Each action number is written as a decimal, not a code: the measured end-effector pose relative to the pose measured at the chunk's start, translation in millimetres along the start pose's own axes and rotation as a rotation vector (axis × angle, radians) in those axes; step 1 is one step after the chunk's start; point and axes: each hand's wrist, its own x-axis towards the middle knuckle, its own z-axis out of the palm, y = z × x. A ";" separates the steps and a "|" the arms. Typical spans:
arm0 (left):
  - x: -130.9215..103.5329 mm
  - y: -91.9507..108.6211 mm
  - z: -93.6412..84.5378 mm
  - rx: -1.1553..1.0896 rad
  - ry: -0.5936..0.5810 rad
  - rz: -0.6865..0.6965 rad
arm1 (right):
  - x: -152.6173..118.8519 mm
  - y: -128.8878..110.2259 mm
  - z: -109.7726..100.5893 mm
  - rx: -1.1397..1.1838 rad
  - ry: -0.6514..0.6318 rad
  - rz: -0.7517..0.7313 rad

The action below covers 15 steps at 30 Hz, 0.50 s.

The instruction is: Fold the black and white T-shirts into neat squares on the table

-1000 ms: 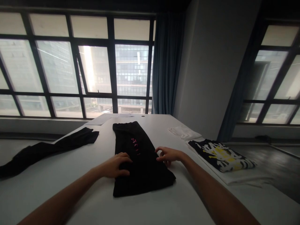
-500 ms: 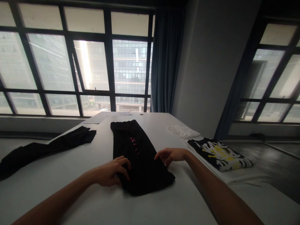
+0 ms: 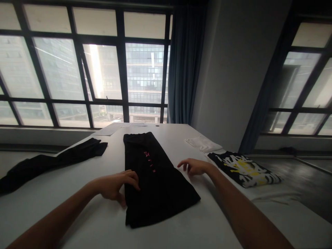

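Observation:
Black shorts (image 3: 158,186) with small pink lettering lie folded lengthwise in front of me, their gathered waistband at the far end and the wider hem toward me. My left hand (image 3: 116,185) rests at their left edge, fingertips on the cloth and thumb apart by the side; it is open and grips nothing. Just off the right edge hovers my right hand (image 3: 194,167), its fingers bent loosely and apart, with nothing in them.
The white table (image 3: 85,224) also bears a crumpled black garment (image 3: 59,160) on the left and papers (image 3: 110,129) at the far end. On the right lie a folded white cloth (image 3: 203,143) and a folded black shirt (image 3: 245,169) with white and yellow print.
The near end of the shorts has spread flatter and come toward me, its hem wider. My right hand has lifted off the edge to the right; my left hand has shifted slightly left, its fingers loosened.

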 end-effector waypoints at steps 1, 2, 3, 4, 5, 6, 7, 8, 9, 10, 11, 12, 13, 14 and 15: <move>1.1 0.6 1.0 0.037 -0.002 -0.034 | 3.1 1.0 2.9 -0.071 0.064 0.007; 2.5 1.2 2.3 0.063 -0.006 -0.057 | 5.7 0.7 5.9 -0.116 0.115 -0.014; 4.1 1.8 3.5 0.076 -0.011 -0.064 | 7.5 -0.8 8.8 -0.137 0.145 -0.058; 5.6 2.1 4.6 0.078 -0.015 -0.056 | 8.3 -3.5 11.3 -0.142 0.155 -0.120; 7.0 2.1 5.2 0.070 -0.016 -0.037 | 8.2 -7.3 13.4 -0.142 0.150 -0.188; 8.0 1.8 5.4 0.055 -0.015 -0.010 | 7.3 -11.7 15.1 -0.142 0.136 -0.247; 8.7 1.2 4.9 0.033 -0.013 0.021 | 5.8 -16.5 16.3 -0.143 0.116 -0.291; 8.9 0.4 3.9 0.006 -0.011 0.051 | 4.0 -21.3 17.0 -0.144 0.094 -0.318; 8.6 -0.7 2.4 -0.023 -0.008 0.078 | 2.1 -25.8 17.4 -0.142 0.068 -0.336; 7.8 -1.9 0.5 -0.053 -0.003 0.097 | 0.2 -29.8 17.4 -0.136 0.044 -0.356; 6.4 -3.1 -1.8 -0.081 0.004 0.110 | -1.7 -33.2 17.1 -0.122 0.023 -0.382; 4.3 -4.3 -4.3 -0.106 0.017 0.116 | -3.6 -35.9 16.4 -0.100 0.001 -0.417; 1.5 -5.3 -7.1 -0.126 0.034 0.119 | -5.8 -38.2 15.5 -0.074 -0.026 -0.450; -1.9 -5.8 -10.1 -0.138 0.055 0.117 | -8.3 -40.3 14.3 -0.046 -0.056 -0.476; -5.9 -5.8 -13.2 -0.140 0.103 0.113 | -11.2 -42.3 13.1 -0.018 -0.089 -0.492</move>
